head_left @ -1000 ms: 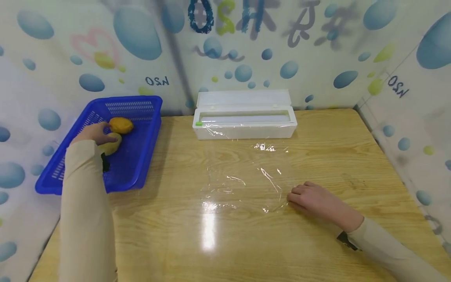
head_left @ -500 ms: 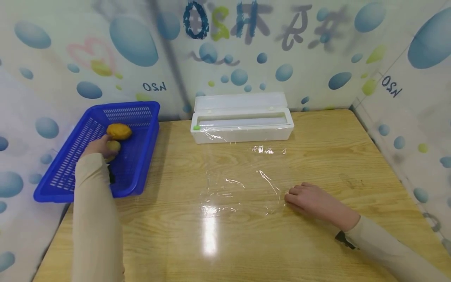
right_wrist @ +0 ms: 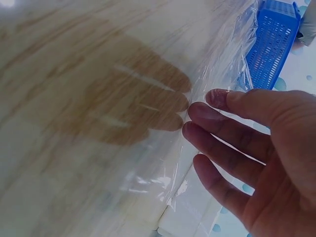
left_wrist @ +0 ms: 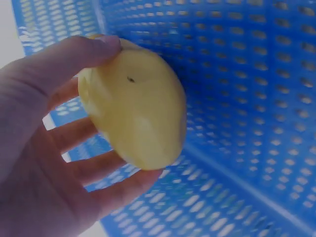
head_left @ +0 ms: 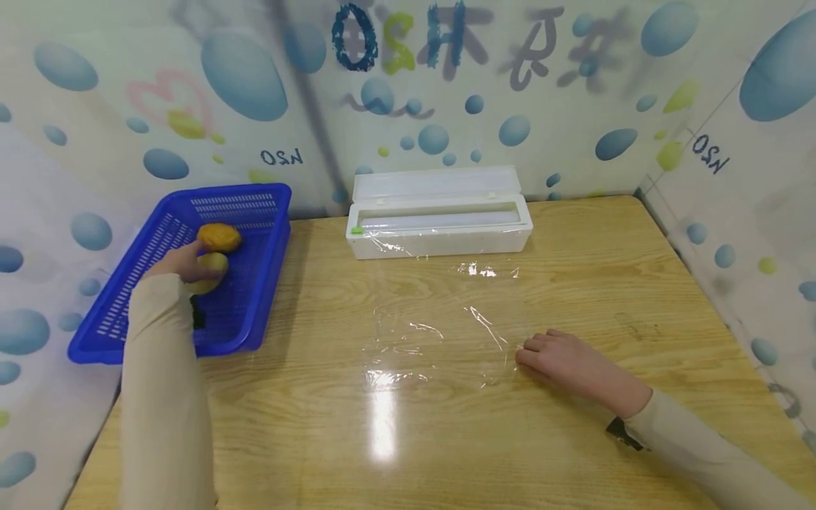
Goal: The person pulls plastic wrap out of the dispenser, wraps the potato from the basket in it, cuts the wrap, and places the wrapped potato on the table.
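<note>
Compared with half a second ago, the left forearm (head_left: 167,397), in a cream sleeve, lies slightly farther left, and more of the potato (head_left: 214,268) shows past the fingers; the right hand (head_left: 574,365) stays in place.

Farthest left is a blue perforated plastic basket (head_left: 269,290), set against the back wall (head_left: 484,163). Inside it, the left hand (head_left: 177,262) grips the smooth yellow potato. From the left wrist, the thumb lies over one end and the fingers curve around the underside, opened about as wide as the potato itself; whether the potato touches the basket floor, I cannot tell. Just behind it lies an orange-yellow fruit (head_left: 219,238).

At the middle back of the wood-grain table (head_left: 299,453) stands a long white cling film box (head_left: 440,244), its lid (head_left: 436,185) raised. A pale roll (head_left: 440,220) lies inside, and a small green slider (head_left: 357,230) sits at the front left edge. From the box, a clear, wrinkled sheet of cling film (head_left: 423,329) stretches forward over the table, glinting.

On the right, the right hand reaches the sheet's near right corner. Its fingers are loosely bent, close together, with the thumb near the index fingertip; whether they pinch the film or merely touch it, I cannot tell.
</note>
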Motion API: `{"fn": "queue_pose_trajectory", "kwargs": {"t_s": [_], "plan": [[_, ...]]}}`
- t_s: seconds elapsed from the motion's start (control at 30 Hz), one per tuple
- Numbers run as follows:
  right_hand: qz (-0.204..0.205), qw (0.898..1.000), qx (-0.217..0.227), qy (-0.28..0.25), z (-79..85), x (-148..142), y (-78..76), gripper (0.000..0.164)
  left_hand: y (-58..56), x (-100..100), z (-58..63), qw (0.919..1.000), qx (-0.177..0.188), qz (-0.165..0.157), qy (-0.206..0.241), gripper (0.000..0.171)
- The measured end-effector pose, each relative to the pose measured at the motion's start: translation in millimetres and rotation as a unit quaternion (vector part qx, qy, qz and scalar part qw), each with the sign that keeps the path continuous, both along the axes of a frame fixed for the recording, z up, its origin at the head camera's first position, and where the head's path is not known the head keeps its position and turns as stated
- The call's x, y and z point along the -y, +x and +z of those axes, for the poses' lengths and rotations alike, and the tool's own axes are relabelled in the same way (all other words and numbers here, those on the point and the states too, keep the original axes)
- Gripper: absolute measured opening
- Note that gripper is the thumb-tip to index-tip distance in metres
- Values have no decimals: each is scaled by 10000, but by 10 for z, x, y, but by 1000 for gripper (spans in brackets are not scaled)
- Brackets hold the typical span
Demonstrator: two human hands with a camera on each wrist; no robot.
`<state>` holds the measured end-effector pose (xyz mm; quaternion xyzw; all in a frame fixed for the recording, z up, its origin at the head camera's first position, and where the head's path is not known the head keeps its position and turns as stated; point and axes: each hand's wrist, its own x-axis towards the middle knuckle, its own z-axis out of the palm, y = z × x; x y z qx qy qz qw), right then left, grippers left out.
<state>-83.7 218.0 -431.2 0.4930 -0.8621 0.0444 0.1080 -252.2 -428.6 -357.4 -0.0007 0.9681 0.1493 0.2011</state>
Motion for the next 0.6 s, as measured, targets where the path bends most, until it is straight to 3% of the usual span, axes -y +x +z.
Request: {"fn": "queue_pose_trajectory", "kwargs": {"t_s": [0.27, 0.6], "plan": [[-11, 9999, 26, 102, -1, 4, -9, 18, 3, -215, 369, 9954, -533, -745, -275, 65], [20, 10000, -4, 35, -1, 20, -6, 17, 132, -627, 750, 9835, -1184, -1309, -403, 56]]}}
